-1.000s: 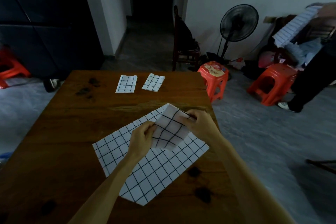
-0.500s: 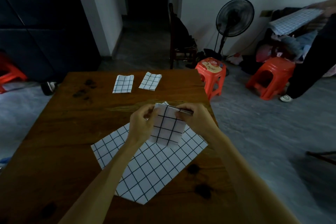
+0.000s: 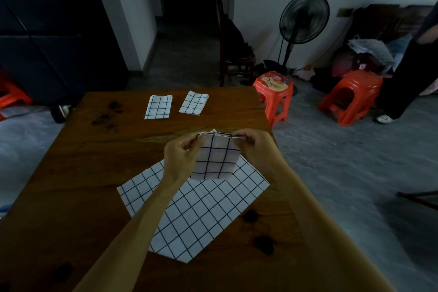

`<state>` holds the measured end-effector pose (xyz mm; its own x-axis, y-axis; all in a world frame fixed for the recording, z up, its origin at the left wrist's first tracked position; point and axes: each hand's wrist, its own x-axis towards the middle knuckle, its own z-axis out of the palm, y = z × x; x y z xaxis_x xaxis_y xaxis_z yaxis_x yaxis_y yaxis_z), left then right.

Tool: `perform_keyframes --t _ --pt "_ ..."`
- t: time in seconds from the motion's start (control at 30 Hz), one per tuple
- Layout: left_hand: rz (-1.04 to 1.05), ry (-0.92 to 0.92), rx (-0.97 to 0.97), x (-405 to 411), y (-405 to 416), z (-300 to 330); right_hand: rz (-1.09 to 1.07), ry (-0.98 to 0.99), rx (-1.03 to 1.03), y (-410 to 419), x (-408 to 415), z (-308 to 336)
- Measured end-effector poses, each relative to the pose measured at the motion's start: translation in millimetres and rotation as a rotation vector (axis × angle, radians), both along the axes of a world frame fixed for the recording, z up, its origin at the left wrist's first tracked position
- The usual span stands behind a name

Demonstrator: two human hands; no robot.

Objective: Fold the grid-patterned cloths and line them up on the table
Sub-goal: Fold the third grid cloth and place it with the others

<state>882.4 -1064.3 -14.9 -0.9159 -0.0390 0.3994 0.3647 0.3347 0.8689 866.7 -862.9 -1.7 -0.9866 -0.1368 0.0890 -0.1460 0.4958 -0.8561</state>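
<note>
both hands raised, left hand (image 3: 181,156), right hand (image 3: 257,147) pinching folded cloth (image 3: 214,157) top corners

Dim room — fan (image 3: 304,18), orange stools (image 3: 275,95), grey floor (image 3: 343,161).

One head-worn view only, wide-angle, looking forward and down over the wooden table (image 3: 71,173) from its near end. Both forearms reach in from the bottom edge, close to the lens. The table's far edge, the floor and the standing fan (image 3: 304,18) fill the upper frame, farther off.
</note>
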Motion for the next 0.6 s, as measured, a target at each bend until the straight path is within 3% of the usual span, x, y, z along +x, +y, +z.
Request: perform_keyframes --t 0.6 --pt "0.004 -0.012 0.067 -0.8 0.0 1.4 -0.028 0.030 -0.078 6.0 -0.1 1.2"
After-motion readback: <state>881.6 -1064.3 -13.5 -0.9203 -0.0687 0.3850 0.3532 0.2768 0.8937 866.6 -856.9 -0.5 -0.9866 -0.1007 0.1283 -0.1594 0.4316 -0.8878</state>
